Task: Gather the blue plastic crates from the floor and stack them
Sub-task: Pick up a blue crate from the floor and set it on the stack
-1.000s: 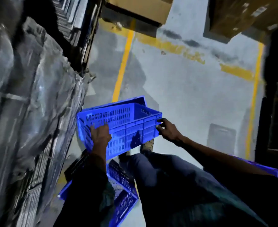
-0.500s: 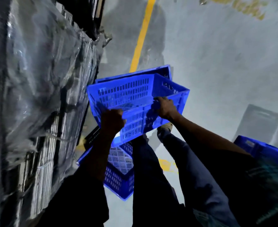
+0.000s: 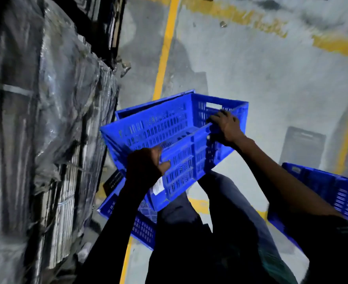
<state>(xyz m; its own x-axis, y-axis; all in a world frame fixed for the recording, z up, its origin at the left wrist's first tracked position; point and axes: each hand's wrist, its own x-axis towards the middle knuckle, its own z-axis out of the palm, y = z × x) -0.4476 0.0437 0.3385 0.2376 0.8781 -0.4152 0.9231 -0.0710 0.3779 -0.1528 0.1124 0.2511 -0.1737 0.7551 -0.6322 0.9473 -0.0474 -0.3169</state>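
Both hands clamp one blue crate (image 3: pixel 175 140), held tilted in the air above my legs: my left hand (image 3: pixel 146 167) is clenched on its near long rim, my right hand (image 3: pixel 226 128) curled over the corner by the end handle slot. Behind it at 12 o'clock a second blue rim (image 3: pixel 154 103) shows, possibly another crate nested underneath; blur keeps me unsure. Another blue crate (image 3: pixel 144 228) lies on the floor (image 3: pixel 271 83) at 7 o'clock, beside the plastic-wrapped pallet (image 3: pixel 46 119). A third crate (image 3: pixel 337 191) sits at 4 o'clock.
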